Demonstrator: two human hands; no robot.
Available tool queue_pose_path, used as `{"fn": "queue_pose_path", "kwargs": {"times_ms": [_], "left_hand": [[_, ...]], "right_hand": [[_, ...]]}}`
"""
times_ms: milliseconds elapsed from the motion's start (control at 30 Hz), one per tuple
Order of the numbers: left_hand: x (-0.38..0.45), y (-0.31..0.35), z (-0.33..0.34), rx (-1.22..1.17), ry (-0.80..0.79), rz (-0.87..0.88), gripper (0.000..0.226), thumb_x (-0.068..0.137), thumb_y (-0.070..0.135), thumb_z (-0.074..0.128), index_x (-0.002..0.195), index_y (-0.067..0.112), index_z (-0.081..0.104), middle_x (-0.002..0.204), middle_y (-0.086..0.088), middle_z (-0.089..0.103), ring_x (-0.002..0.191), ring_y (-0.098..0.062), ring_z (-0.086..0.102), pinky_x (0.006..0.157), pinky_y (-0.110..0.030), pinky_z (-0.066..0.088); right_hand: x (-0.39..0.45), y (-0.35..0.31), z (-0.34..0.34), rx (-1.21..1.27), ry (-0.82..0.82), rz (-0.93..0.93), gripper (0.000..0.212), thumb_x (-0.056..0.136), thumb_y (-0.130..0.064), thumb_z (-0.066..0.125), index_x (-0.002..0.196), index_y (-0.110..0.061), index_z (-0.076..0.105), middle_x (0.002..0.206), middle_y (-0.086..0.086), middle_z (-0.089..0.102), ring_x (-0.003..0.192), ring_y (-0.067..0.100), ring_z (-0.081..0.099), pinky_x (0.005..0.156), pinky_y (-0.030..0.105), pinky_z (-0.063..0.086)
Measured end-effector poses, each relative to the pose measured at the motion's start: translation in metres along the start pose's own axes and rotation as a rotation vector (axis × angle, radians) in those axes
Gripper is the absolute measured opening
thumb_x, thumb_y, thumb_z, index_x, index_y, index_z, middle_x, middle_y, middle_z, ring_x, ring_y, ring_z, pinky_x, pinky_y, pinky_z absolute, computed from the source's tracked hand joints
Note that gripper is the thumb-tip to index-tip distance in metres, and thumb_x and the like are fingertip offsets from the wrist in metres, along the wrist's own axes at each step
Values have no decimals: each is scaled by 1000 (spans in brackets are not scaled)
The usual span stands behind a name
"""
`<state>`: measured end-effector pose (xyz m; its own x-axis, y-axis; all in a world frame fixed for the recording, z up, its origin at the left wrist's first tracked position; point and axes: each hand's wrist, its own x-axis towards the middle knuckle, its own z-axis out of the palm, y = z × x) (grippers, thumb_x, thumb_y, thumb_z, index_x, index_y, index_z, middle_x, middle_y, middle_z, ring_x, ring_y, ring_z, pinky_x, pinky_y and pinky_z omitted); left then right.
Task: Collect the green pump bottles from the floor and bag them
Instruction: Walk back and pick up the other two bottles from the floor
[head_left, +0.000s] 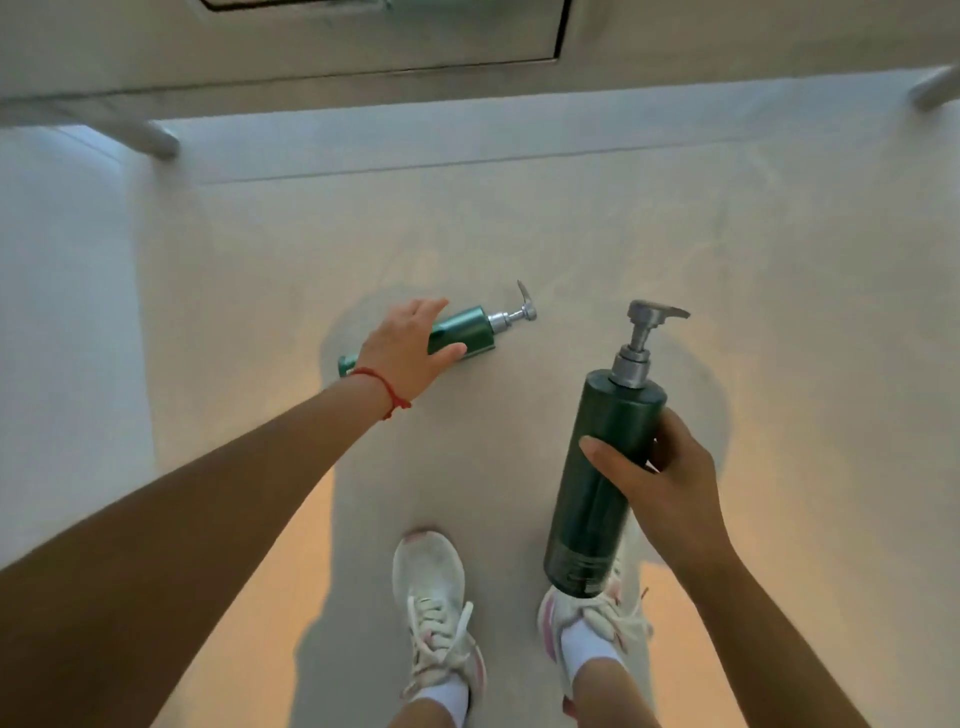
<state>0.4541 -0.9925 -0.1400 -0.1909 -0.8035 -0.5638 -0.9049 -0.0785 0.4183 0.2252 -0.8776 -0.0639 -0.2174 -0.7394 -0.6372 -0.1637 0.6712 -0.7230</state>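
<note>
A dark green pump bottle (605, 478) with a grey pump head is held off the floor, pump pointing away from me, with my right hand (662, 483) wrapped around its middle. A second green pump bottle (467, 330) lies on its side on the pale floor, silver pump toward the right. My left hand (408, 353), a red string on its wrist, is laid over that bottle's body with fingers and thumb curled around it. The bottle's lower end shows left of the wrist. No bag is in view.
My two feet in white sneakers (434, 603) stand on the floor below the hands. A white cabinet or counter on legs (156, 137) runs along the far side. A white wall or panel (62, 312) borders the left.
</note>
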Motion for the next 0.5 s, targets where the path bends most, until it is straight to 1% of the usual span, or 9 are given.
{"fn": "queue_pose_path", "kwargs": {"times_ms": [100, 167, 233, 333, 400, 433, 500], "left_hand": [[34, -17, 21, -47, -24, -112, 66, 79, 35, 66, 134, 12, 38, 134, -14, 47, 123, -31, 41, 101, -40, 35], [48, -28, 32, -5, -88, -117, 68, 73, 33, 72, 131, 13, 41, 131, -13, 48, 121, -30, 42, 100, -40, 37], [57, -37, 42, 91, -138, -72, 62, 71, 29, 73, 125, 14, 47, 122, -13, 52, 112, -29, 48, 93, -40, 42], [60, -46, 56, 115, -99, -42, 56, 67, 26, 73, 118, 14, 51, 111, -12, 55, 101, -29, 52, 80, -36, 44], [60, -49, 61, 38, -23, -78, 53, 63, 27, 75, 111, 13, 57, 103, -11, 58, 95, -27, 54, 75, -32, 42], [58, -50, 62, -39, -7, -124, 51, 62, 28, 77, 108, 14, 60, 97, -8, 60, 90, -24, 54, 73, -29, 41], [49, -49, 56, -308, -48, -261, 47, 61, 33, 80, 103, 18, 63, 88, -1, 63, 81, -18, 58, 71, -26, 44]], "right_hand": [[22, 16, 0, -13, -21, -21, 40, 70, -25, 73, 103, -34, 53, 97, -17, 63, 89, 4, 61, 68, 14, 45], [34, 24, 1, -16, -23, -24, 39, 66, -31, 73, 98, -40, 52, 96, -18, 63, 88, 4, 62, 68, 14, 46], [43, 32, 3, -16, -15, -27, 39, 64, -35, 72, 97, -41, 53, 94, -19, 64, 85, 2, 63, 65, 11, 47], [51, 43, 7, -27, -12, -29, 38, 67, -34, 72, 98, -41, 52, 93, -20, 63, 84, -2, 62, 57, 8, 47], [53, 49, 10, -23, -6, -33, 36, 68, -31, 72, 97, -41, 53, 92, -19, 63, 83, -4, 62, 56, 5, 47], [53, 51, 11, -21, -2, -36, 35, 69, -30, 73, 97, -40, 53, 92, -19, 63, 83, -3, 62, 56, 5, 47], [49, 52, 12, -24, -1, -28, 38, 70, -29, 73, 102, -35, 54, 94, -18, 63, 84, 3, 63, 59, 9, 48]]}}
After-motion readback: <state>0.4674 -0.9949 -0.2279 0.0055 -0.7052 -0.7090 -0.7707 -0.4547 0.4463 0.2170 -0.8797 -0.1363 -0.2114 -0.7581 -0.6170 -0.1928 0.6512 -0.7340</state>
